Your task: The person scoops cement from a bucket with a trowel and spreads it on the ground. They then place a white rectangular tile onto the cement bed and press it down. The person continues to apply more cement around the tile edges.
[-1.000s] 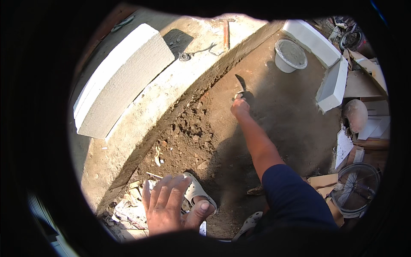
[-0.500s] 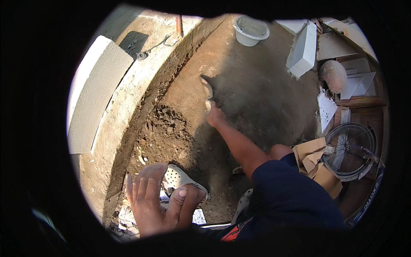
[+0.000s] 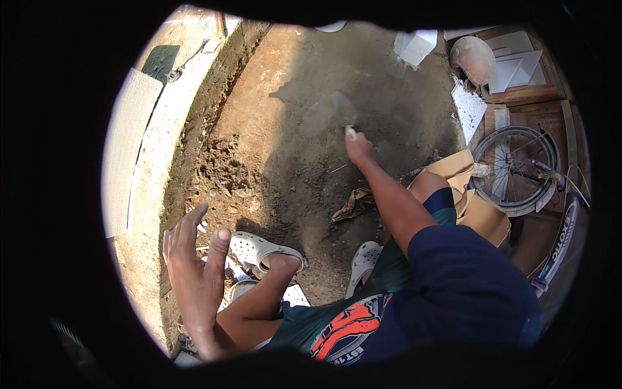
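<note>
My right hand [image 3: 358, 146] grips the handle of a trowel [image 3: 350, 131] over the shaded dirt floor [image 3: 304, 155]; its blade is smeared by motion. My left hand [image 3: 193, 272] is open at lower left, fingers apart and dusty, with nothing visible in it, above scraps beside my left foot in a cream clog [image 3: 256, 247]. My other clog [image 3: 363, 266] is below my right forearm. A crumpled brown scrap [image 3: 350, 205] lies near that forearm, and loose rubble [image 3: 220, 165] lies along the ledge's base.
A concrete ledge [image 3: 155, 175] runs along the left, bearing a white block [image 3: 129, 149]. At the top are a bucket's edge [image 3: 330, 26] and a white block [image 3: 414, 47]. A rounded object [image 3: 473, 59], boards, cardboard [image 3: 483, 223] and a bicycle wheel [image 3: 515, 168] crowd the right.
The view has tilted down, so the bucket has nearly left it and more of my legs show. My right hand has swung the trowel rightward over the shaded dirt; my left hand stays open.
</note>
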Demonstrator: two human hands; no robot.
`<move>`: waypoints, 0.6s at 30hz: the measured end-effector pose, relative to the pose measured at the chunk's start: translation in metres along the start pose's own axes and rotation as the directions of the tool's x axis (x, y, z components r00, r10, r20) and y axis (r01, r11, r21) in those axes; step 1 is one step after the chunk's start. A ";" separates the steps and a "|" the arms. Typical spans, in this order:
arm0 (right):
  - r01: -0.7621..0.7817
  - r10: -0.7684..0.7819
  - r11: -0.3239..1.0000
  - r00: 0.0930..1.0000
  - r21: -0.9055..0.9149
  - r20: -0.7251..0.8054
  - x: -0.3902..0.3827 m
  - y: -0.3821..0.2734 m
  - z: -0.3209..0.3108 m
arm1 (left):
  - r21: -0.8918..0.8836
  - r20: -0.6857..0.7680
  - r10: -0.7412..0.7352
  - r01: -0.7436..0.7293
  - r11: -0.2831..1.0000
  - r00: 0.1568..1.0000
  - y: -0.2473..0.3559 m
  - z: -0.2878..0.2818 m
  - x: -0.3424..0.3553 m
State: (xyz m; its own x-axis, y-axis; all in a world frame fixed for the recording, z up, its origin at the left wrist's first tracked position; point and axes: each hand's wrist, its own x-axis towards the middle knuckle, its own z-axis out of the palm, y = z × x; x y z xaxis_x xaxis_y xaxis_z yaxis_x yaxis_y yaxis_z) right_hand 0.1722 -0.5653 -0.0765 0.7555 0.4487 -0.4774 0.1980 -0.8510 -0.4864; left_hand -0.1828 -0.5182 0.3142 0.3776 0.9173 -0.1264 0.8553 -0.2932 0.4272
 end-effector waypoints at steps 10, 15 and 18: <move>0.437 -0.380 0.899 0.794 -0.011 0.475 -0.202 -0.019 0.066 | -0.118 -0.023 0.227 -0.228 0.967 0.974 0.053 0.008 0.034; 0.834 -0.836 0.547 0.548 0.072 0.010 -0.122 -0.142 -0.087 | 0.000 0.069 0.257 -0.258 0.966 0.964 0.048 0.005 0.031; 0.930 -0.891 0.357 0.366 0.080 -0.268 -0.098 -0.202 -0.182 | -0.022 0.070 0.283 -0.282 0.959 0.957 0.040 -0.005 0.016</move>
State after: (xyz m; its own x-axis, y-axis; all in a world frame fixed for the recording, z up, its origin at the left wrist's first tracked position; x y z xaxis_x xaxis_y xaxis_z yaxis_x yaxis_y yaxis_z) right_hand 0.1717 -0.4869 0.2024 0.2673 0.8492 0.4555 0.7238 0.1352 -0.6767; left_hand -0.1442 -0.5141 0.3340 0.6277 0.7759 -0.0625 0.7062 -0.5338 0.4652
